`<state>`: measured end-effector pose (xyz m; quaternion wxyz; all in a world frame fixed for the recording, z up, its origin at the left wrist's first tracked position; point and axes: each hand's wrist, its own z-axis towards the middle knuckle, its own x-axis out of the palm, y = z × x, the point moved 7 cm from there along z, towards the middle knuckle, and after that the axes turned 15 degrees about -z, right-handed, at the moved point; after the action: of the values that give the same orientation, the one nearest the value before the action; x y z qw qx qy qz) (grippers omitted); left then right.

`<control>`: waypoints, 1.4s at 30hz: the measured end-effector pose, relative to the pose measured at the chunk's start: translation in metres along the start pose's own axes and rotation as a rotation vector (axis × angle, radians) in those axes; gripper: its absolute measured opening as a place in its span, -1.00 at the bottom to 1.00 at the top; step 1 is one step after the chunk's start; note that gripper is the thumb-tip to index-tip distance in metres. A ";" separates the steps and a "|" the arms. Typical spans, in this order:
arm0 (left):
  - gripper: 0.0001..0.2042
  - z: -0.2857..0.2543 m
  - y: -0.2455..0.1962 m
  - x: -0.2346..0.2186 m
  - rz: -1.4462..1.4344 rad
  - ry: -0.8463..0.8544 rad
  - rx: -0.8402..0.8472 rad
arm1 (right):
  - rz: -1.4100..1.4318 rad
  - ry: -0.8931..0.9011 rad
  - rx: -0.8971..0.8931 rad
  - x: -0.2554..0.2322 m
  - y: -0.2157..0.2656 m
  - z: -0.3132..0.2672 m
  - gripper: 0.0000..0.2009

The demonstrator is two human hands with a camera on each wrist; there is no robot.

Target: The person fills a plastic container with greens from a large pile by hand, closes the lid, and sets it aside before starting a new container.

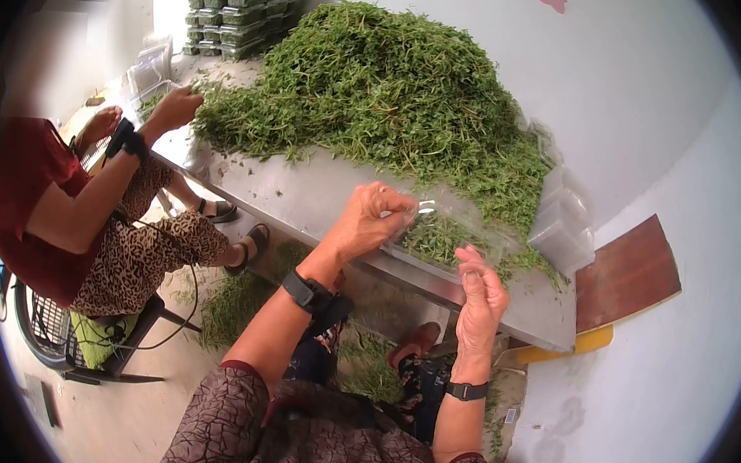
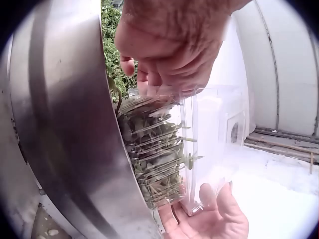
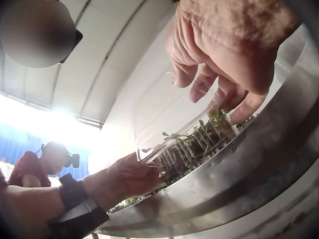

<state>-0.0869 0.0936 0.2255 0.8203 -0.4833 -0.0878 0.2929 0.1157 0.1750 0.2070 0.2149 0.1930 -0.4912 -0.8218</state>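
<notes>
A clear plastic hinged box (image 1: pixel 446 235) filled with green leafy sprigs sits at the near edge of the metal table. Its ribbed wall (image 2: pixel 152 144) shows in the left wrist view, with the transparent lid (image 3: pixel 172 112) standing raised in the right wrist view. My left hand (image 1: pixel 371 219) grips one end of the box, thumb and fingers bent at its rim. At the opposite end is my right hand (image 1: pixel 480 300), its fingers (image 2: pixel 172 221) loosely bent against the box's corner and the thumb held apart from it.
A large heap of green sprigs (image 1: pixel 395 82) covers much of the table (image 1: pixel 264 180). Filled boxes (image 1: pixel 248 15) are stacked at the back left; nested clear boxes (image 1: pixel 564 221) stand at the right. Another person (image 1: pixel 62 207) sits at the left. Sprigs litter the floor.
</notes>
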 end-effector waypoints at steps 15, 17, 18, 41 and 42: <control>-0.50 -0.005 0.061 -0.004 -0.446 -0.244 -0.308 | -0.022 -0.207 0.255 -0.002 -0.022 0.014 -0.80; -0.52 -0.006 0.057 -0.001 -0.505 -0.212 -0.353 | -0.002 -0.217 0.300 0.001 -0.021 0.014 -0.81; -0.51 -0.007 0.056 -0.001 -0.492 -0.215 -0.378 | 0.015 -0.216 0.347 0.002 -0.023 0.014 -0.82; -0.76 -0.004 0.054 0.000 -0.463 -0.301 -0.330 | -0.008 -0.112 0.514 -0.003 -0.034 0.029 -0.78; -0.78 -0.004 0.053 0.000 -0.500 -0.308 -0.302 | 0.009 -0.125 0.525 -0.003 -0.035 0.029 -0.76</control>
<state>-0.1059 0.1101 0.1782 0.7629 -0.5130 -0.3692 0.1358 0.0977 0.2123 0.1891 0.1302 0.1888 -0.7006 -0.6757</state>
